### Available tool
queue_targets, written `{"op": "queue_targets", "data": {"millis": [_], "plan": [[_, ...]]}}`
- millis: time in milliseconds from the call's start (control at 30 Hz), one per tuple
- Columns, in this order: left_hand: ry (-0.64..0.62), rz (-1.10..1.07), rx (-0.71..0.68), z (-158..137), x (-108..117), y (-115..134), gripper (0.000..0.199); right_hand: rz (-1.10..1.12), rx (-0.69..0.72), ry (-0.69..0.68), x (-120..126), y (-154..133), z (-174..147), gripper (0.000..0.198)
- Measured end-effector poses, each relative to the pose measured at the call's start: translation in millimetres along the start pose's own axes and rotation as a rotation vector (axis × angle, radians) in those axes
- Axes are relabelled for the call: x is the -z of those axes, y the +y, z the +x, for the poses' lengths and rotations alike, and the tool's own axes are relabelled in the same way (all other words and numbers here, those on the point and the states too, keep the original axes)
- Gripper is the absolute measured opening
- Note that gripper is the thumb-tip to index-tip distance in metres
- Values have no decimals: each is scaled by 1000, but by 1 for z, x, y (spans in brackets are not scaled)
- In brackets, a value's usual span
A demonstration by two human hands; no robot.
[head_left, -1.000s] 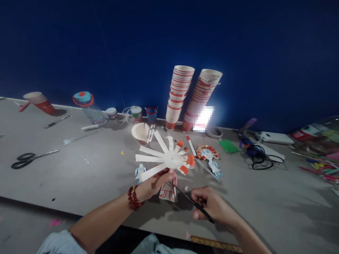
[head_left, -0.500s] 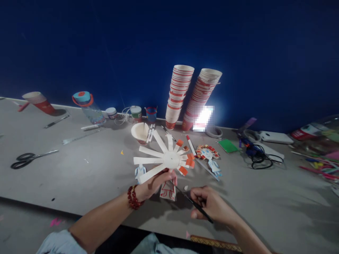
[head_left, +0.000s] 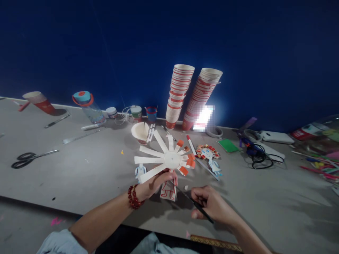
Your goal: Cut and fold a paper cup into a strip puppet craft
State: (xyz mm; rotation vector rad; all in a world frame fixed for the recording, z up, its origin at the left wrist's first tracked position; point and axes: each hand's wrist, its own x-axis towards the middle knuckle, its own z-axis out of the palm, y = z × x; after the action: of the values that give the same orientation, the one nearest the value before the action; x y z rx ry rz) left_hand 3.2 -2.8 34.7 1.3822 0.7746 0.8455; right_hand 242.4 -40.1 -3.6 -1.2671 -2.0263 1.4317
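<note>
My left hand point(head_left: 156, 185), with red bead bracelets at the wrist, pinches a cut-open paper cup point(head_left: 172, 160) whose strips fan out like petals. Some strips on its right side are folded over and show orange-red. Below the round base hangs a paper figure's body point(head_left: 168, 192) outlined in red. My right hand point(head_left: 206, 203) is closed round a slim black-handled craft knife point(head_left: 199, 207). Its thin tip reaches the edge of the red-outlined body, beside my left fingers; whether it touches is too small to tell. A white paper scrap point(head_left: 186, 187) lies near the blade.
Two tall stacks of paper cups point(head_left: 180, 93) stand against the blue wall, by a bright phone screen point(head_left: 203, 119). A finished paper doll point(head_left: 209, 157), red-capped marker point(head_left: 191, 145) and green pad point(head_left: 228, 145) lie rightward. Scissors point(head_left: 34, 157) and a water bottle point(head_left: 91, 109) are at left.
</note>
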Motion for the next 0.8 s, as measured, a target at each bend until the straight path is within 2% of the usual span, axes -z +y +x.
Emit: {"op": "queue_targets", "data": {"millis": [800], "plan": [[-29, -60, 26, 0, 0, -7, 32, -83, 52, 0, 1, 9, 2, 69]]}}
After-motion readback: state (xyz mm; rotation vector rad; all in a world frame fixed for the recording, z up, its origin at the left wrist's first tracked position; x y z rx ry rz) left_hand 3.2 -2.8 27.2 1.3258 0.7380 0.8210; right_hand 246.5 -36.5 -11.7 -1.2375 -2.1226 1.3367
